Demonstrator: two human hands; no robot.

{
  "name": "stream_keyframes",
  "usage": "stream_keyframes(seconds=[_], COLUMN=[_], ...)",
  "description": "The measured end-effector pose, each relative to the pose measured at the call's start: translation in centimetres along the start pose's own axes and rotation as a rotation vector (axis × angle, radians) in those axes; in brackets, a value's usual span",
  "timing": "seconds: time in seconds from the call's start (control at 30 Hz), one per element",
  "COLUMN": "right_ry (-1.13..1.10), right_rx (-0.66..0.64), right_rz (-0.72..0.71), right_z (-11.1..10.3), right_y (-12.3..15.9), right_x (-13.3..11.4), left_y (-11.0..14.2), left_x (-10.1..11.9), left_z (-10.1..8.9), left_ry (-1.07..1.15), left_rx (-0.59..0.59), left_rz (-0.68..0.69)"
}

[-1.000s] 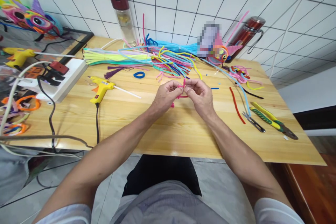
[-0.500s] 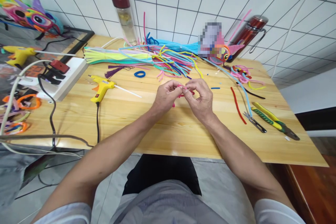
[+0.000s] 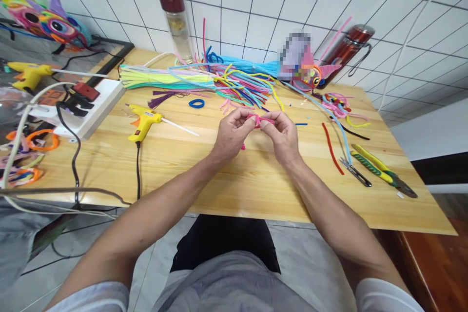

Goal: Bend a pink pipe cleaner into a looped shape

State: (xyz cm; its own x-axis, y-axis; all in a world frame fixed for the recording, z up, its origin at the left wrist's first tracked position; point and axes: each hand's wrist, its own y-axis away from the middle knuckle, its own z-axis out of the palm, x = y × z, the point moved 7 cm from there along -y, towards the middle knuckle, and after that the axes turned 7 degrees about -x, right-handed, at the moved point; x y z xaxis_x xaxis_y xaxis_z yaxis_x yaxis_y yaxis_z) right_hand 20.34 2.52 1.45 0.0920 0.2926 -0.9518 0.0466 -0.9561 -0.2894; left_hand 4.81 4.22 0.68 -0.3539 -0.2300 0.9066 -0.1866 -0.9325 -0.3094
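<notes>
A bent pink pipe cleaner (image 3: pixel 258 120) is pinched between my two hands above the middle of the table. My left hand (image 3: pixel 234 132) has thumb and fingertips closed on its left part. My right hand (image 3: pixel 283 135) grips the right part the same way, and a loop of it shows between the fingertips. A pink end sticks out below my left palm; whether it belongs to the same piece is hidden. Behind the hands lies a pile of coloured pipe cleaners (image 3: pixel 244 84). A short blue piece lies just right of my right hand.
On the left are a yellow glue gun (image 3: pixel 144 122) with its cord and a white power strip (image 3: pixel 106 107). Small snips (image 3: pixel 356 173) and green-yellow pliers (image 3: pixel 383 170) lie on the right. A glass bottle (image 3: pixel 175 24) and a red flask (image 3: pixel 351 51) stand by the wall.
My right fingers have shifted slightly to the right and straightened their pinch. More of the pink pipe cleaner now shows between the hands. The view has moved a little.
</notes>
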Motion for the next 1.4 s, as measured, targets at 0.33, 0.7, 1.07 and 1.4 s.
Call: stream_keyframes(seconds=[0.33,0.7,1.07,1.4], right_ry=[0.121,0.149,0.007,-0.050], right_rx=[0.084,0.097,0.028,-0.029], right_rz=[-0.050,-0.072,-0.005,0.054], right_z=[-0.3,-0.2,0.1,1.3], right_y=[0.4,0.4,0.5,0.5], right_x=[-1.7,-2.7,-0.9,-0.2], left_y=[0.3,-0.1,-0.2,-0.2], left_x=[0.2,-0.6,-0.6,-1.0], left_z=[0.4,0.9,0.1,-0.5], left_ry=[-0.005,0.072,0.096,0.103], left_rx=[-0.113,-0.211,-0.065,0.026], left_rz=[-0.058,-0.125,-0.137,-0.157])
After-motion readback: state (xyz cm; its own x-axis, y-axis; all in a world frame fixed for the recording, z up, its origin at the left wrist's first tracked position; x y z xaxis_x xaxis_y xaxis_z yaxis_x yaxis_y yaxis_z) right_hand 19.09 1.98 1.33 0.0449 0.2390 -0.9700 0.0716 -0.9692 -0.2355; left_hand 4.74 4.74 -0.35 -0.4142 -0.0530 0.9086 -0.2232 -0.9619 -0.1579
